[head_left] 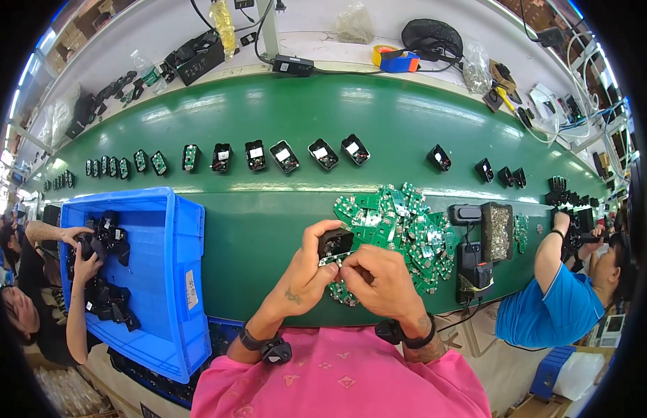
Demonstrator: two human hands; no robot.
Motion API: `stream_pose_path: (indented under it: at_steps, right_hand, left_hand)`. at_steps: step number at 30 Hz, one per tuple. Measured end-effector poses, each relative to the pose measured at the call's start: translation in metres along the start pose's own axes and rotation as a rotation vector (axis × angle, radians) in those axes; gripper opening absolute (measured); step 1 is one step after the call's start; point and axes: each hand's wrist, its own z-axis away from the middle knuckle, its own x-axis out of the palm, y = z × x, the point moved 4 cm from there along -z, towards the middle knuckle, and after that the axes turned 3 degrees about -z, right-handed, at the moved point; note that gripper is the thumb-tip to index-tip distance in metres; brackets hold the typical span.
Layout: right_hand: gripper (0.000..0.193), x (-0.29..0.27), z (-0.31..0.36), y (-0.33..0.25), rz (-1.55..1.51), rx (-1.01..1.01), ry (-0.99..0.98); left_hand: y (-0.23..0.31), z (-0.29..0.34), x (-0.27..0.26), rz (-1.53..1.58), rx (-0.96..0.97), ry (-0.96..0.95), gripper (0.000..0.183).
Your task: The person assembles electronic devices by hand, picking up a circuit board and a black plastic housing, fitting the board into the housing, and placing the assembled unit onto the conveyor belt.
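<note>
My left hand (306,282) is closed around a small black plastic housing (335,241), its open side tilted up. A narrow green-and-white circuit board (332,259) lies across the housing's near edge, by my left thumb. My right hand (384,280) is pinched close against the board's right end; whatever sits between its fingertips is too small and covered to make out. Right behind and beside my hands spreads a heap of loose green circuit boards (424,237).
Black housings (284,157) stand in a row across the green bench (253,209). To the left, a blue bin (187,230) holds black parts handled by another person. On the right are a tray of small metal parts (501,233), black devices (471,268) and a person in blue (553,306).
</note>
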Motion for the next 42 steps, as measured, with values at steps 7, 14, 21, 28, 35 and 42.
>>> stream_pose_path:
  at_steps: [7, 14, 21, 28, 35, 42]
  right_hand:
    - [0.004, -0.001, 0.001, 0.000, 0.009, -0.004, -0.043]
    - [0.005, -0.002, 0.000, -0.001, -0.005, 0.008, -0.043]
    - [0.008, -0.003, -0.001, 0.003, 0.025, 0.075, -0.132]
    - [0.006, 0.005, 0.003, 0.005, 0.177, -0.015, -0.037]
    - [0.012, 0.004, 0.015, 0.023, 0.073, 0.173, 0.246]
    - [0.013, 0.012, 0.027, 0.062, -0.340, 0.460, 0.139]
  left_hand:
    - [0.004, 0.003, 0.001, -0.110, 0.070, -0.030, 0.062]
    - [0.004, 0.004, 0.001, -0.086, 0.092, -0.043, 0.061]
    - [0.004, 0.004, 0.002, -0.248, 0.150, -0.088, 0.061]
    - [0.007, 0.004, 0.007, -0.431, 0.261, -0.011, 0.064]
    - [-0.029, 0.006, 0.009, 0.169, -0.066, 0.054, 0.065]
    - [-0.052, 0.005, 0.006, 0.501, -0.105, 0.016, 0.050]
